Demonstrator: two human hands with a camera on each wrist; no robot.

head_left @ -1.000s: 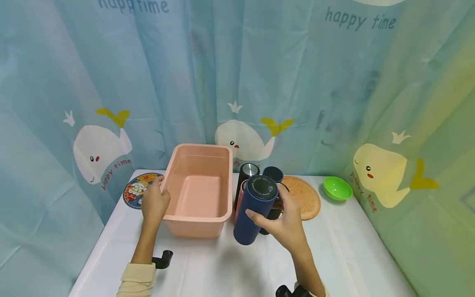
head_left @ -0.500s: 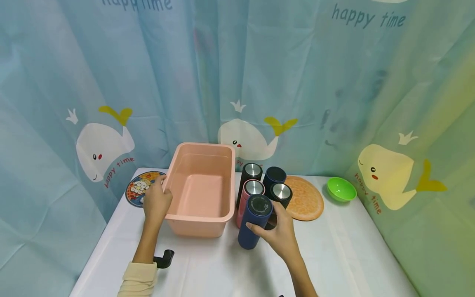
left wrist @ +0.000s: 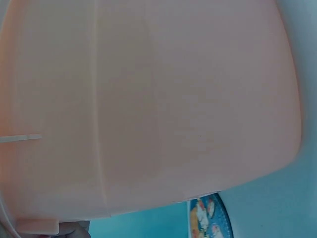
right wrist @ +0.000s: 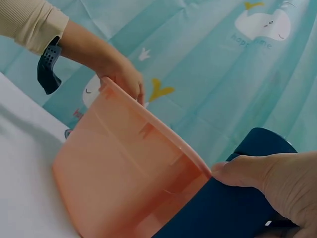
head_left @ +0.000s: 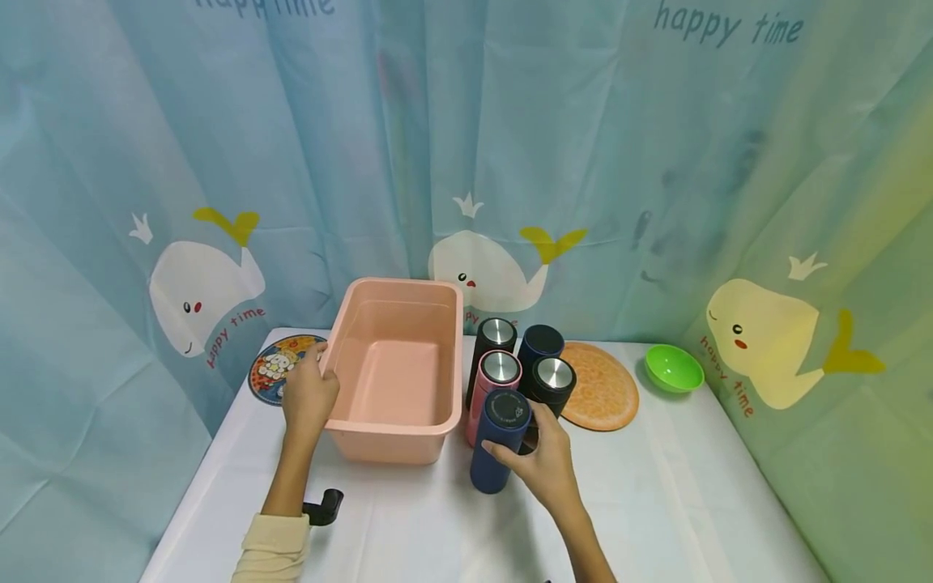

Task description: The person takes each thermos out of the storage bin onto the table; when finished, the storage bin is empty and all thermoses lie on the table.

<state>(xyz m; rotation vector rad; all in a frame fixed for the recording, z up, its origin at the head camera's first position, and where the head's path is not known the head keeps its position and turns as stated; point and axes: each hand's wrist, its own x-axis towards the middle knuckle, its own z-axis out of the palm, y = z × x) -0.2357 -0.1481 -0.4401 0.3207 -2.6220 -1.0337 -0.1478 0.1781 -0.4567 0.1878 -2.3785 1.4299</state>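
My left hand (head_left: 309,395) grips the left rim of a pink plastic basin (head_left: 401,447); in the left wrist view the basin's wall (left wrist: 198,99) fills most of the picture. My right hand (head_left: 545,461) holds a blue thermos bottle (head_left: 490,461) around its upper part, the thumb on its near side. This bottle stands almost upright at the front of a cluster, just right of the basin. Behind it are a pink thermos (head_left: 500,368), a black thermos (head_left: 552,375), another black one (head_left: 498,331) and a dark blue one (head_left: 542,342). Their lower parts are partly hidden.
A round orange mat (head_left: 603,387) lies right of the bottles, and a green bowl (head_left: 674,369) sits at the back right. A round cartoon-patterned mat (head_left: 273,371) lies left of the basin. A curtain (head_left: 364,162) hangs behind the white table (head_left: 408,526).
My right hand has lowered the blue thermos to the front of the cluster, uncovering the lids of the pink and black ones behind. The left hand keeps its grip on the basin.
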